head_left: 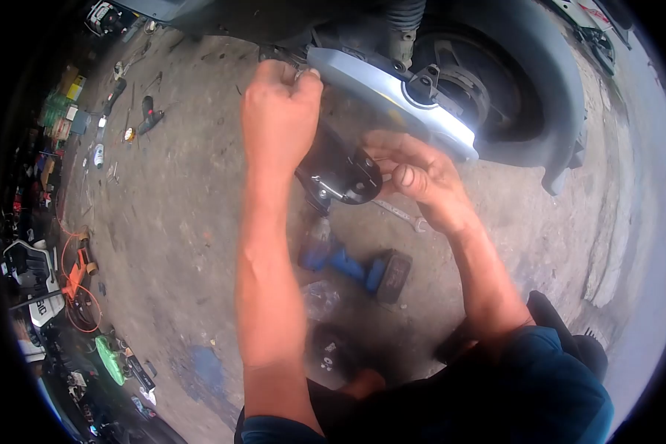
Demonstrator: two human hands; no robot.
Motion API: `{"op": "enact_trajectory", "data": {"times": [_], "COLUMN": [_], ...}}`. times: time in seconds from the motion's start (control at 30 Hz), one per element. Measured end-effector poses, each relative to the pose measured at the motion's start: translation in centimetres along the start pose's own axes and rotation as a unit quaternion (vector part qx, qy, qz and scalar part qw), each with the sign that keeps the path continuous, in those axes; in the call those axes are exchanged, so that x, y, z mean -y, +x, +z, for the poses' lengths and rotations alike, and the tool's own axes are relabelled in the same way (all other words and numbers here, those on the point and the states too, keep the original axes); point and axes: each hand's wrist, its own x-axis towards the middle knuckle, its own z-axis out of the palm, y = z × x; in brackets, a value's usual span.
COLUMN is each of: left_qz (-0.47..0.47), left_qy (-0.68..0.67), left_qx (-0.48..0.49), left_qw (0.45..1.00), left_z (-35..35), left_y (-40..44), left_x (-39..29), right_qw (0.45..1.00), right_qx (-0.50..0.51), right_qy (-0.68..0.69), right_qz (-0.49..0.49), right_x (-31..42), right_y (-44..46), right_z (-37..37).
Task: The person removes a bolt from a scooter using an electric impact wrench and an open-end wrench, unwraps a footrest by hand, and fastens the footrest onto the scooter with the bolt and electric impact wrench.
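Observation:
A glossy black curved part (340,174) hangs below a silver panel (392,92) on the underside of a vehicle. My left hand (281,103) is closed at the panel's left end, thumb pressed to the fingers; whatever it grips is hidden. Beside the black part's right edge is my right hand (418,177), its fingers apart and partly curled, with nothing visibly gripped. Bolts or holes show on the black part's lower face. Behind the silver panel sits a wheel (481,89), with a coil spring (405,15) above.
On the concrete floor below my hands lie a wrench (401,214) and a blue power tool (351,268) with a dark battery. More tools (149,115) are at the upper left. An orange cable (66,259), a green object (110,360) and clutter line the left side.

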Motion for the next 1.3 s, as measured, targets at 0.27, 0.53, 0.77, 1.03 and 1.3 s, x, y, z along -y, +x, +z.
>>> {"op": "enact_trajectory", "data": {"times": [0.27, 0.53, 0.77, 1.03, 1.3], "left_qz": [0.066, 0.045, -0.014, -0.084, -0.151], "left_qy": [-0.185, -0.211, -0.281, -0.329, -0.427], "left_qx": [-0.182, -0.142, -0.111, -0.064, -0.016], "left_qw": [0.963, 0.966, 0.953, 0.938, 0.891], "left_z": [-0.2, 4.2, 5.4, 6.5, 10.0], "left_y": [0.7, -12.4, -11.0, -11.1, -8.7], "left_x": [-2.2, -1.9, -1.3, -0.4, 1.4], "right_qw": [0.982, 0.986, 0.981, 0.893, 0.862], "right_qx": [-0.018, -0.145, -0.15, -0.177, -0.178], "right_qy": [-0.177, -0.022, -0.046, -0.277, -0.379], "right_qz": [0.066, -0.079, -0.112, -0.309, -0.285], "right_x": [5.2, 5.0, 5.0, 1.9, 3.8], "right_y": [2.6, 2.7, 1.4, 0.3, 1.5], "right_z": [0.6, -0.4, 0.7, 1.8, -1.2]}}
